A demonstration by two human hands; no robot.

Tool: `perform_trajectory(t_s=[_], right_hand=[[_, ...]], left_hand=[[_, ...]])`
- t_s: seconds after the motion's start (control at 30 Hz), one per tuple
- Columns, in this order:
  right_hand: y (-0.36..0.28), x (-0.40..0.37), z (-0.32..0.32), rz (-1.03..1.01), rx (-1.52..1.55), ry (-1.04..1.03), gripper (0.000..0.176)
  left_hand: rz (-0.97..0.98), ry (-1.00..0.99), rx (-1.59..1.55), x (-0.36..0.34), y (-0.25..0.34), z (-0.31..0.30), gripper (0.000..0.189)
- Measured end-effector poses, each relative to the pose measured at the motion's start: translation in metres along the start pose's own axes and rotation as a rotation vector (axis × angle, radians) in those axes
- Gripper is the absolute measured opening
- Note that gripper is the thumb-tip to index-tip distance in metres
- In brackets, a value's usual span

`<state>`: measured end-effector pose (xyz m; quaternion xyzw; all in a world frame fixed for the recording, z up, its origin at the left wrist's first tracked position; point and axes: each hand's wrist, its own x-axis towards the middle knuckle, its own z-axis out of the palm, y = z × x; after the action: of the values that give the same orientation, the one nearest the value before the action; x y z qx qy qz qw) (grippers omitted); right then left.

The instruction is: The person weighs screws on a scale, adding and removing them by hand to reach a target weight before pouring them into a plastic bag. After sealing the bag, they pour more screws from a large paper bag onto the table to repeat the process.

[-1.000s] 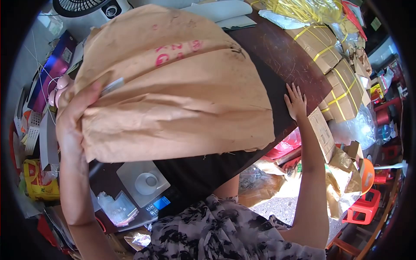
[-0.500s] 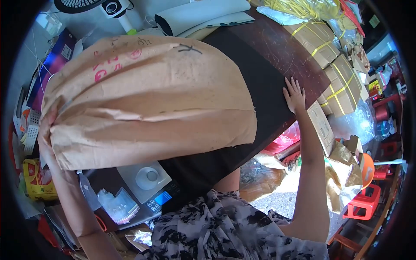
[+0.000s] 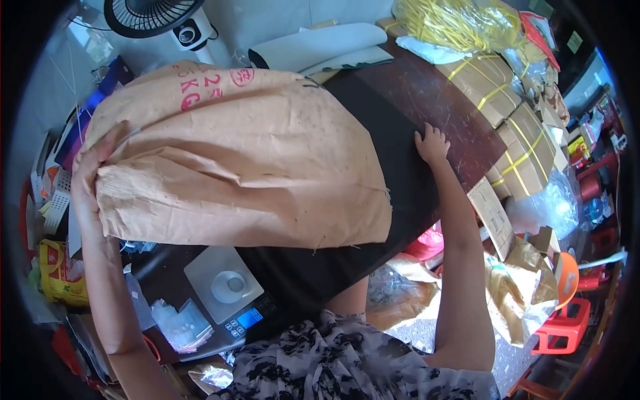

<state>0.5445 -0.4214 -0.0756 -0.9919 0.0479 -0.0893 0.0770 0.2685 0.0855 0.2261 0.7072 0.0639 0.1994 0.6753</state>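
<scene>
A large brown paper sack (image 3: 247, 180) with red print spans the table in front of me. My left hand (image 3: 95, 163) is closed around its left edge, with some fingers hidden behind the paper. Below the sack sits a digital scale (image 3: 197, 275) with a lit blue display, and a small white round dish (image 3: 229, 288) rests on its plate. My right hand (image 3: 435, 143) touches the tabletop near the edge of the black mat (image 3: 407, 160), its thumb apart and its fingers slightly bent, holding nothing.
Small clear plastic bags (image 3: 180, 327) lie left of the scale. A fan (image 3: 150, 15) and a rolled sheet (image 3: 320, 47) are at the back. Strapped cardboard boxes (image 3: 483, 87) line the right side. A red stool (image 3: 567, 327) stands on the floor.
The sack's lower edge has risen, showing more of the scale, and its printed top has shifted right. My right hand has moved slightly left, its fingers less stretched. The view has shifted a little.
</scene>
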Motion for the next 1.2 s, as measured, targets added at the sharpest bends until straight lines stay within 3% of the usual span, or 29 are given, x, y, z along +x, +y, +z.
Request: perform_trajectory(t_s=[0.1,0.2,0.23,0.33,0.43,0.5,0.77,0.9,1.03,1.13,1.2], right_hand=[[-0.032,0.030,0.009,0.028,-0.066,0.024,0.050],[-0.046,0.046,0.026,-0.101,-0.118,0.102,0.051],[-0.044,0.051,0.037,-0.141,0.043,0.169,0.052],[-0.042,0.049,0.032,-0.153,0.064,0.102,0.047],[-0.035,0.049,0.032,-0.197,0.094,0.124,0.045],[-0.033,0.050,0.032,-0.199,0.112,0.143,0.045],[-0.010,0.068,0.039,-0.228,0.157,0.201,0.043],[-0.008,0.080,0.039,-0.193,0.193,0.128,0.044],[-0.006,0.081,0.040,-0.222,0.215,0.179,0.045],[-0.009,0.084,0.038,-0.191,0.146,0.082,0.043],[-0.007,0.090,0.047,-0.236,0.015,0.180,0.041]], left_hand=[[0.025,0.040,0.012,-0.006,0.009,0.022,0.044],[0.064,0.115,0.124,-0.008,0.016,0.036,0.040],[0.107,0.212,0.142,-0.001,0.010,0.028,0.039],[0.425,0.114,0.456,0.002,0.007,0.033,0.038],[0.653,-0.053,0.507,0.011,0.014,0.041,0.030],[0.568,-0.026,0.351,0.014,0.016,0.039,0.034],[0.470,0.077,0.420,0.034,0.011,0.039,0.031],[0.437,0.088,0.452,0.042,0.010,0.039,0.030],[0.412,0.065,0.499,0.045,0.006,0.048,0.029],[0.428,0.014,0.572,0.046,0.002,0.069,0.028],[0.463,-0.038,0.621,0.047,0.000,0.090,0.027]])
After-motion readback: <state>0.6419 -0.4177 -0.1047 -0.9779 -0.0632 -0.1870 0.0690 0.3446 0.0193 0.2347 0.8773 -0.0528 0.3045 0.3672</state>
